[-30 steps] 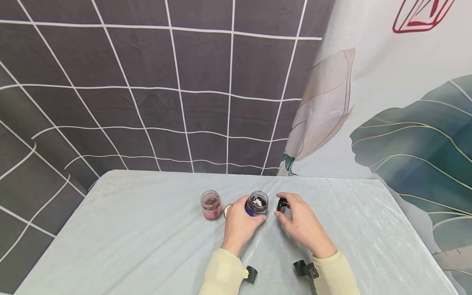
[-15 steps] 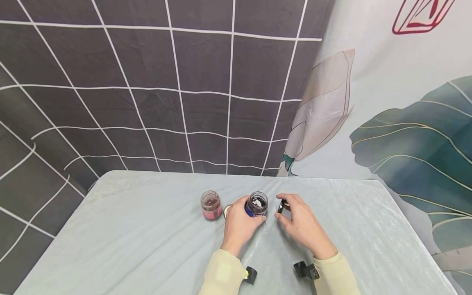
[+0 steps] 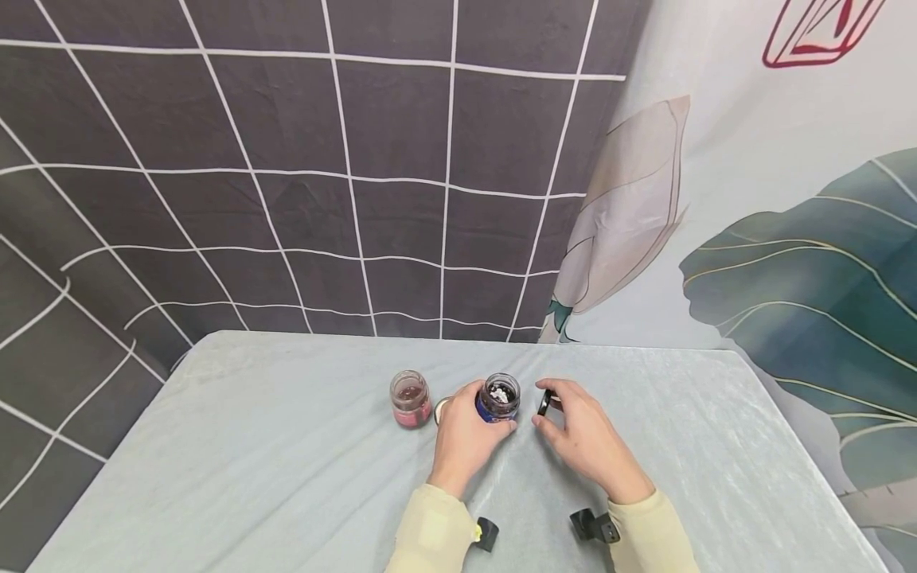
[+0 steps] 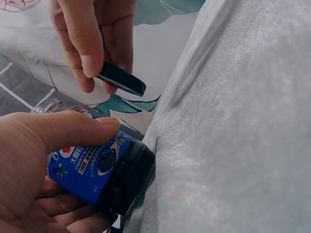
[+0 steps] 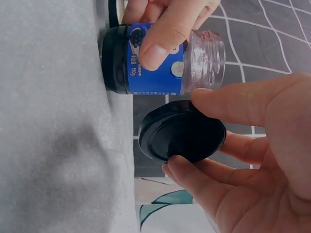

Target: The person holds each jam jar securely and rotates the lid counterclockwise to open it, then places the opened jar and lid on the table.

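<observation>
A glass jam jar (image 3: 497, 398) with a blue label and dark contents stands uncapped on the table, something white showing inside its mouth. My left hand (image 3: 467, 436) grips it around the label, thumb on the near side; in the left wrist view the label (image 4: 90, 167) reads "CHUNKY BLU…". Just right of the jar, my right hand (image 3: 587, 438) pinches a black lid (image 5: 182, 131) between thumb and fingers. The lid is tilted on edge, apart from the jar and above the cloth.
A second open jar (image 3: 411, 402) with a pink label and reddish contents stands to the left. Between the jars lies a pale round lid (image 3: 440, 408), partly hidden by my left hand. A light cloth (image 3: 286, 461) covers the table; a dark gridded curtain (image 3: 394, 215) hangs behind.
The black lid has turned in my right fingers and now shows more edge-on. My left hand and the jar have stayed in place.
</observation>
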`<state>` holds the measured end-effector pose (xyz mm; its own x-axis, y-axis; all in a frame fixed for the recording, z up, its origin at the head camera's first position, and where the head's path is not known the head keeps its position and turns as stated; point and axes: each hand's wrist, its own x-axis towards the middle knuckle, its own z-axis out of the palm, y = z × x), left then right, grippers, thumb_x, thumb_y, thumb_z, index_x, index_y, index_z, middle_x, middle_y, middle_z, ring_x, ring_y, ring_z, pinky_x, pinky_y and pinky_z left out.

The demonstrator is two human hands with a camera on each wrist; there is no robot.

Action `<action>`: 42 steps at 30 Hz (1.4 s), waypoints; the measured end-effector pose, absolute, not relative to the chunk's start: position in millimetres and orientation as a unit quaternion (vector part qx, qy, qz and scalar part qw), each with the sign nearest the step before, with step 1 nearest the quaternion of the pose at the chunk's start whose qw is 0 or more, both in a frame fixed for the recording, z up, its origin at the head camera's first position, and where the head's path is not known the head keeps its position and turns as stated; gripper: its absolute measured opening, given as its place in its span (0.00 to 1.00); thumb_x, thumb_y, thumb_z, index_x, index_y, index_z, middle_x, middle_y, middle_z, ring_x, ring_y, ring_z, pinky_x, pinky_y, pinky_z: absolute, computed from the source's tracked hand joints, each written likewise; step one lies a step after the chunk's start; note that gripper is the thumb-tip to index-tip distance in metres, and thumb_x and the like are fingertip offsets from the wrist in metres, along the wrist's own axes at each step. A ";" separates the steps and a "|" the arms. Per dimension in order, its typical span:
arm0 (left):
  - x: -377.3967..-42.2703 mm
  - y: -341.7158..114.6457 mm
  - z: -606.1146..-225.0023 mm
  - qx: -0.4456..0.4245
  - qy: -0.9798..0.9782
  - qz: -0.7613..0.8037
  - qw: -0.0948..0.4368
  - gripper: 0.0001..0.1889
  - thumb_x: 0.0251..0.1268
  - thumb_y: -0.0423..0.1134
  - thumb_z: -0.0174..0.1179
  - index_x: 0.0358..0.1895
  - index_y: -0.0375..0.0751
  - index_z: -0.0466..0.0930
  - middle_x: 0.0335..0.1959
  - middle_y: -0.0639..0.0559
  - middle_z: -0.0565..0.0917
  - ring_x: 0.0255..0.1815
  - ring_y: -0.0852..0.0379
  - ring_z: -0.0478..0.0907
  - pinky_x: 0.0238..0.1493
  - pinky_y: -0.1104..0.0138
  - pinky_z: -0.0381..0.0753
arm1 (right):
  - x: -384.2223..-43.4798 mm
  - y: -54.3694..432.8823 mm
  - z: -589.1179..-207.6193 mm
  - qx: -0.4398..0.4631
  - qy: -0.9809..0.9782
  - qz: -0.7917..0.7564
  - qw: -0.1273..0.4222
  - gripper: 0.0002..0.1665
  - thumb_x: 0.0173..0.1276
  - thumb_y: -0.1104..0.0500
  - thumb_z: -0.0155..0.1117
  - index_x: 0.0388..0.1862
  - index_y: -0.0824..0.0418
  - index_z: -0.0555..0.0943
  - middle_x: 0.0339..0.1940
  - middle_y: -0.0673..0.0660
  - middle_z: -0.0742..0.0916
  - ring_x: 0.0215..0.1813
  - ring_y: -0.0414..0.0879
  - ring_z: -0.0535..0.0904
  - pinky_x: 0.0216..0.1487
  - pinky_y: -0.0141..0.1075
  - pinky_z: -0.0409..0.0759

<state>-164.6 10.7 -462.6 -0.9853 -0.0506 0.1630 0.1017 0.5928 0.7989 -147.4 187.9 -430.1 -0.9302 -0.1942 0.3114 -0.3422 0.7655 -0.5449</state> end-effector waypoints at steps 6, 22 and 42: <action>-164.2 8.7 -463.5 -0.026 -0.888 -0.451 0.085 0.34 0.39 0.42 0.81 0.55 0.41 0.81 0.48 0.49 0.87 0.49 0.48 0.82 0.55 0.55 0.77 | -147.7 187.7 -431.4 0.148 -0.929 0.318 0.118 0.27 0.59 0.67 0.74 0.57 0.71 0.78 0.55 0.66 0.83 0.53 0.58 0.84 0.55 0.49 0.82; -164.7 5.4 -461.6 -0.032 -0.890 -0.447 0.084 0.33 0.37 0.42 0.82 0.54 0.41 0.81 0.46 0.49 0.87 0.48 0.47 0.82 0.54 0.55 0.78 | -146.7 185.3 -432.9 0.144 -0.928 0.328 0.102 0.28 0.59 0.66 0.74 0.58 0.72 0.77 0.56 0.68 0.83 0.51 0.60 0.85 0.55 0.51 0.82; -166.6 4.6 -462.4 -0.035 -0.891 -0.445 0.080 0.33 0.37 0.42 0.82 0.53 0.42 0.82 0.45 0.51 0.88 0.48 0.48 0.83 0.55 0.56 0.79 | -147.6 182.7 -434.3 0.144 -0.926 0.334 0.099 0.29 0.58 0.69 0.74 0.59 0.72 0.77 0.55 0.67 0.83 0.51 0.57 0.85 0.53 0.47 0.83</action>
<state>-166.6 4.6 -462.4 -0.9848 -0.0094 0.1733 0.1328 0.6016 0.7877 -147.6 182.7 -434.3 -0.9392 -0.2000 0.2790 -0.3320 0.7355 -0.5905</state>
